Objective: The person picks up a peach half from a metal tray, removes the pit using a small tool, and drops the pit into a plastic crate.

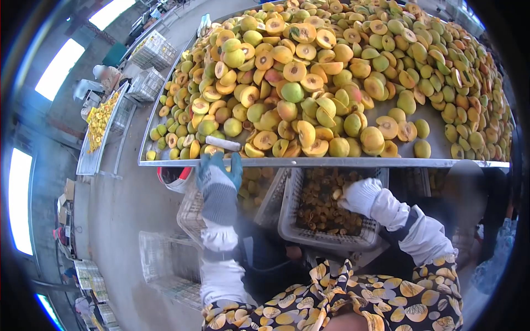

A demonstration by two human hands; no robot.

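My left hand (220, 168), in a grey and teal glove, is at the front rim of a metal-edged table (331, 162). Its fingers are bent beside a yellow peach half (214, 149); what they grip is mostly hidden. Just beyond the fingertips lies a white, rod-like handle (222, 144). Many whole and halved yellow peaches (294, 70) are heaped on the table. My right hand (361, 197), in a white glove, hangs closed over a grey plastic crate (331, 238). Something small and pale shows at its fingertips. Brown pits or scraps (326, 207) fill the crate.
Below the table are another crate (190, 215) with peaches near it and a red-rimmed bucket (175, 177). A pale crate (168, 259) stands on the floor at left. Farther left, a person (107, 77) is beside another fruit-covered table (88, 161) and stacked crates (152, 51).
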